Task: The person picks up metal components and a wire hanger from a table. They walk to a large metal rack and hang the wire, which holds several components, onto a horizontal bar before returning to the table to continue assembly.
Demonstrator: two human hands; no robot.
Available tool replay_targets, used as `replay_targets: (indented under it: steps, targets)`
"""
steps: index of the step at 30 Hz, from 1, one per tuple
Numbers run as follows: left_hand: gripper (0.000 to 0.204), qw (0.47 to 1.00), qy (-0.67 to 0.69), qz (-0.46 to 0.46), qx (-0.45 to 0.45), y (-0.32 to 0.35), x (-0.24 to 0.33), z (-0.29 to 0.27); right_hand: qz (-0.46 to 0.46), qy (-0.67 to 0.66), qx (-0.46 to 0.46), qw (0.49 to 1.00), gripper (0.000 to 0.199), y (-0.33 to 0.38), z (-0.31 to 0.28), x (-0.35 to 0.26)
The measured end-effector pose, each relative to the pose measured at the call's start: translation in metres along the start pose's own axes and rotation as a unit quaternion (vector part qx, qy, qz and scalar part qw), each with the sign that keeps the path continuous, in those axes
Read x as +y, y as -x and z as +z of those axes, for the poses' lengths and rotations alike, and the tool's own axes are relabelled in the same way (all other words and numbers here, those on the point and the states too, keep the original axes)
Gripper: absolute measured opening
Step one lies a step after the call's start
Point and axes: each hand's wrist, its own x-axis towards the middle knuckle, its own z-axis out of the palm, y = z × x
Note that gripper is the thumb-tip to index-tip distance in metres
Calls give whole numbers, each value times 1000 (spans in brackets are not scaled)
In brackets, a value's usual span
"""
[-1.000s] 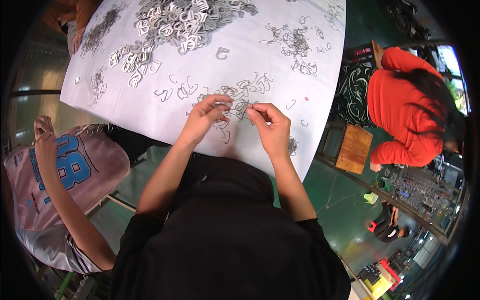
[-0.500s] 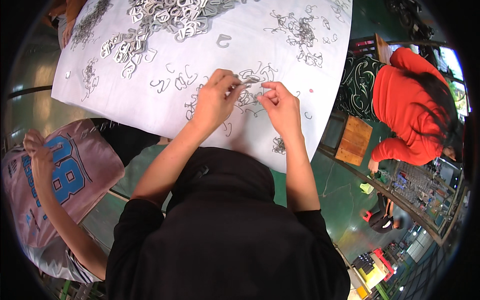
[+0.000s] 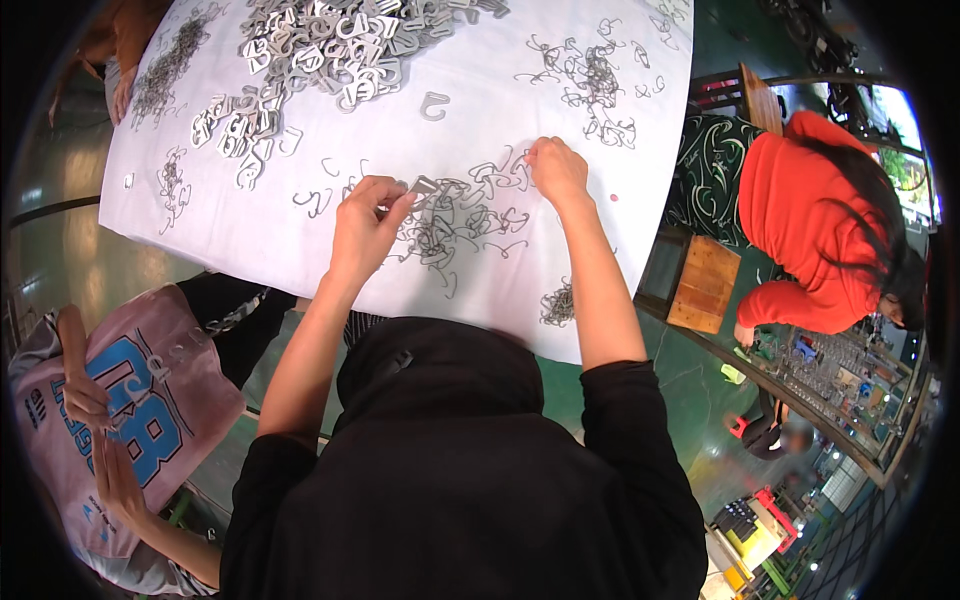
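Observation:
My left hand pinches a flat grey metal hook between thumb and fingertips, a little above the white tabletop. Just right of it and beneath it spreads a loose pile of thin bent wire clips. My right hand is at the upper right edge of that pile, its fingertips drawn together beside some wires. Whether a wire is between those fingers is too small to make out.
Beyond my hands lies a large heap of flat grey hooks, with a single hook apart from it. More wire clips sit at the far right, far left and near edge. People sit at left and right.
My hands have moved apart. The left went left and slightly nearer with the flat hook; the right rose away from it to the far edge of the wire pile.

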Motion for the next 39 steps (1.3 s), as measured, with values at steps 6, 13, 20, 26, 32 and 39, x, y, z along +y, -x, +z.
replay_targets:
  steps: [6,13,20,26,32,39]
  targets:
    - [16,999,38,-10,-31,0,7,7,-32,-161,1,986,15,11,-12,7]
    - [16,996,48,-27,-69,10,23,9,-51,-669,-40,740,17,94,-64,-61]
    - [11,997,44,39,-57,19,46,12,-59,-642,30,764,20,121,-65,-77]
    - [8,993,-30,66,-92,26,54,12,-85,-600,87,791,17,131,-62,-82]
    - [20,991,29,101,-84,24,55,6,-118,-558,197,797,15,132,-58,-85]
    - [29,978,208,-7,-8,4,60,1,-136,-534,215,806,12,118,-50,-96]
